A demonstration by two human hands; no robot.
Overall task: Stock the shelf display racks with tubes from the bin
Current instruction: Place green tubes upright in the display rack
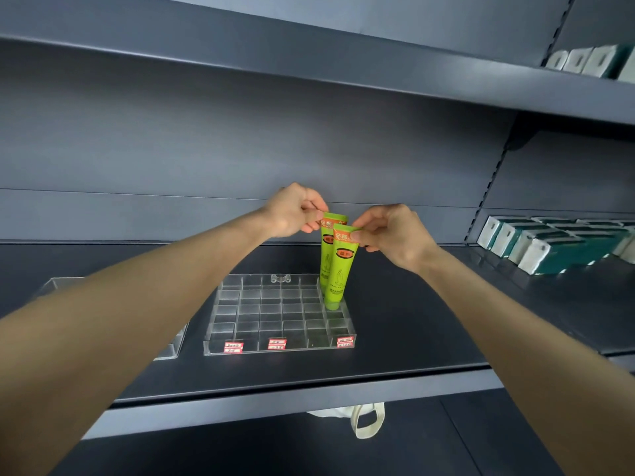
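Dark grey shop shelving (240,132) fills the view, and its middle shelf (412,321) carries everything in play. White-and-teal boxes (549,245) are lined up on the neighbouring bay to the right. A clear acrylic display rack (268,314), divided into a grid of small compartments, sits near the shelf's front edge. A second clear rack (58,283) to its left is mostly hidden by the left forearm. Two green tubes stand cap-down in the rack's right-hand column towards the back, one directly behind the other. The left hand (295,211) pinches the flat crimped top of the rear tube (326,255), and the right hand (391,231) pinches the top of the front tube (340,269). Every other compartment looks empty, so stocking has barely begun. Three red-and-white price labels (277,344) line the rack's front lip. The bin is not in view. The main risk is a tube not fully seated: the caps are narrow and the bodies tall, so letting go early could leave one leaning. It could then tip onto its neighbour or out over the low rack wall. Pressing down unevenly on that outer column might also shift or tilt the light rack on the smooth shelf.
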